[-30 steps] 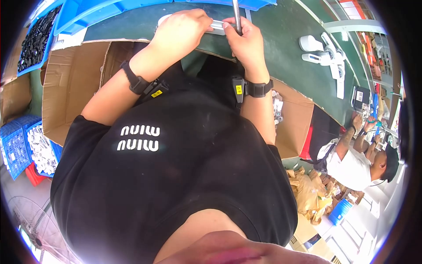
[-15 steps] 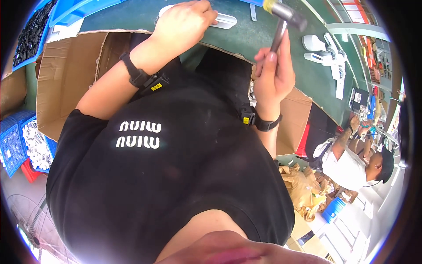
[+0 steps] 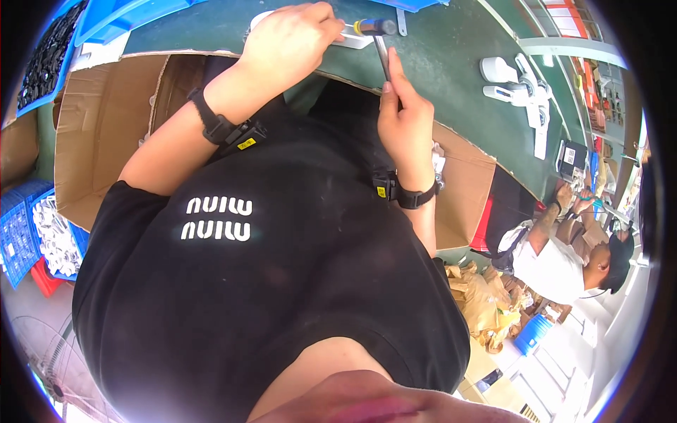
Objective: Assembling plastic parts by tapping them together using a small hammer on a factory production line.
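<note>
My right hand (image 3: 409, 116) grips a hammer by its slim metal handle (image 3: 383, 59). The hammer head (image 3: 374, 27), dark with a yellow band, is right beside the fingertips of my left hand (image 3: 289, 42). Those fingers are pinched together over a long white plastic part (image 3: 355, 41) on the green table. Part of it shows past the fingertips, and a rounded white piece shows on the other side of the hand. What the left fingertips pinch is too small to make out.
More white plastic parts (image 3: 525, 92) lie on the green table (image 3: 451, 77) at the right. Blue bins (image 3: 113, 21) stand at the far left, one with black pieces (image 3: 53, 56). Open cardboard boxes (image 3: 106, 134) sit below the table edge. A co-worker (image 3: 550, 261) works at the right.
My right hand has swung the hammer left and down, from raised over the table to beside the left fingertips. The left hand has hardly moved.
</note>
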The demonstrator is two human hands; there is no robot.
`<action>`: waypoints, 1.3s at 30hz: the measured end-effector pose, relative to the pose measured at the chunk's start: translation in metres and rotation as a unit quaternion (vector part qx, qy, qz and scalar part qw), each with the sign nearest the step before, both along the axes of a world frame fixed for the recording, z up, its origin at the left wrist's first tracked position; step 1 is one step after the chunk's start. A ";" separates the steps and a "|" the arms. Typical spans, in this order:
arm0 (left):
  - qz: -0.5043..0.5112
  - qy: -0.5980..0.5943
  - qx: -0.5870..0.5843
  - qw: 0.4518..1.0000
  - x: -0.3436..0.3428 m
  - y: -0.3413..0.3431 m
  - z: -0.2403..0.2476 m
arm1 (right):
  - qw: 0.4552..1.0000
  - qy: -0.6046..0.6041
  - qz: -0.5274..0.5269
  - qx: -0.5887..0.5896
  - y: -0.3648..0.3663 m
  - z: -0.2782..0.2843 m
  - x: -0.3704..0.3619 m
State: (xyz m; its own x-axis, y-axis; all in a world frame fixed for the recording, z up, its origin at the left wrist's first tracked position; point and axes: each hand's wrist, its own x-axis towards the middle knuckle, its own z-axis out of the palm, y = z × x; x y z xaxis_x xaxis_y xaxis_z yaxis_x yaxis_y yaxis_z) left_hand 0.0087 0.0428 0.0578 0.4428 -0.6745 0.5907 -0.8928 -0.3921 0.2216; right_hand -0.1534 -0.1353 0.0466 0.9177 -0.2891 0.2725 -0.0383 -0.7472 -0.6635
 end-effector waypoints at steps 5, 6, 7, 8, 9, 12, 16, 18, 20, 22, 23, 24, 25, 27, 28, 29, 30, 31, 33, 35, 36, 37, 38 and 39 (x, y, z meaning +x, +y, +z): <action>0.003 -0.001 -0.007 1.000 0.002 0.000 -0.003 | 0.985 -0.142 -0.017 0.099 0.009 0.000 -0.002; 0.004 0.001 0.000 1.000 0.002 0.001 -0.001 | 0.981 -0.168 -0.025 0.088 0.009 -0.003 -0.001; 0.003 0.002 0.000 1.000 0.002 0.001 0.002 | 0.977 -0.195 -0.033 0.076 0.006 -0.005 0.001; 0.012 0.021 0.022 0.999 0.000 0.002 0.006 | 0.988 -0.155 -0.004 0.008 0.000 -0.010 0.008; 0.020 0.039 0.043 0.998 -0.001 0.002 0.008 | 0.988 -0.155 -0.004 0.007 -0.002 -0.009 0.007; 0.027 0.022 0.058 0.998 0.004 0.003 0.000 | 0.999 0.007 -0.031 0.038 0.001 0.000 0.001; 0.024 -0.037 0.049 0.998 0.002 0.001 0.005 | 0.953 -0.129 -0.020 0.274 -0.002 -0.009 -0.008; -0.113 -0.004 0.107 0.988 0.010 0.006 0.011 | 0.951 -0.127 -0.022 0.282 -0.003 -0.013 -0.009; -0.147 -0.142 0.033 0.978 0.023 0.006 0.003 | 0.949 -0.126 -0.023 0.287 -0.004 -0.016 -0.009; -0.170 -0.257 -0.025 0.951 0.024 0.013 0.004 | 0.934 -0.117 -0.021 0.337 0.000 -0.020 -0.009; -0.170 -0.255 -0.024 0.952 0.026 0.016 0.001 | 0.934 -0.115 -0.020 0.338 0.000 -0.023 -0.010; -0.214 -0.197 -0.064 0.955 0.031 0.018 -0.004 | 0.931 -0.105 -0.026 0.348 0.000 -0.026 -0.010; -0.256 -0.139 -0.104 0.951 0.036 0.020 -0.005 | 0.928 -0.096 -0.031 0.358 0.001 -0.028 -0.008; -0.295 -0.116 -0.125 0.940 0.037 0.028 -0.004 | 0.929 -0.085 -0.032 0.360 0.000 -0.031 -0.009; -0.216 0.013 -0.084 0.973 0.027 0.036 0.001 | 0.929 -0.075 -0.035 0.360 -0.001 -0.031 -0.008; -0.132 0.140 -0.042 0.980 0.016 0.043 0.005 | 0.929 -0.074 -0.034 0.361 0.000 -0.032 -0.007; -0.091 0.123 -0.115 0.981 0.005 0.040 0.012 | 0.932 -0.073 -0.023 0.354 0.000 -0.032 -0.005; -0.091 0.124 -0.116 0.981 0.002 0.041 0.011 | 0.936 -0.071 -0.012 0.345 0.000 -0.031 -0.004; -0.040 0.184 -0.058 0.980 -0.003 0.041 0.003 | 0.945 -0.070 0.000 0.320 -0.001 -0.032 -0.002; -0.090 0.117 -0.129 0.981 0.012 0.035 -0.022 | 0.952 -0.067 0.017 0.298 0.000 -0.031 0.001; -0.140 0.048 -0.197 0.969 0.024 0.032 -0.036 | 0.961 -0.065 0.033 0.268 0.001 -0.026 0.003; -0.191 -0.022 -0.261 0.946 0.030 0.030 -0.040 | 0.968 -0.062 0.047 0.239 0.001 -0.023 0.005; -0.190 -0.021 -0.261 0.946 0.032 0.030 -0.042 | 0.968 -0.062 0.047 0.240 0.001 -0.018 0.006; -0.185 -0.002 -0.262 0.947 0.033 0.030 -0.044 | 0.973 -0.071 0.052 0.214 0.001 -0.010 0.006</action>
State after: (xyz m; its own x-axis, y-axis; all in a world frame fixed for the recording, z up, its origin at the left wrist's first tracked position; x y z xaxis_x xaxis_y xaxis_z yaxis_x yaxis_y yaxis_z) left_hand 0.0415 0.0727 0.0142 0.2307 -0.3973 0.8882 -0.9488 0.1105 0.2959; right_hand -0.1475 -0.1342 0.0362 0.9099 -0.3110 0.2744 0.1379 -0.3971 -0.9074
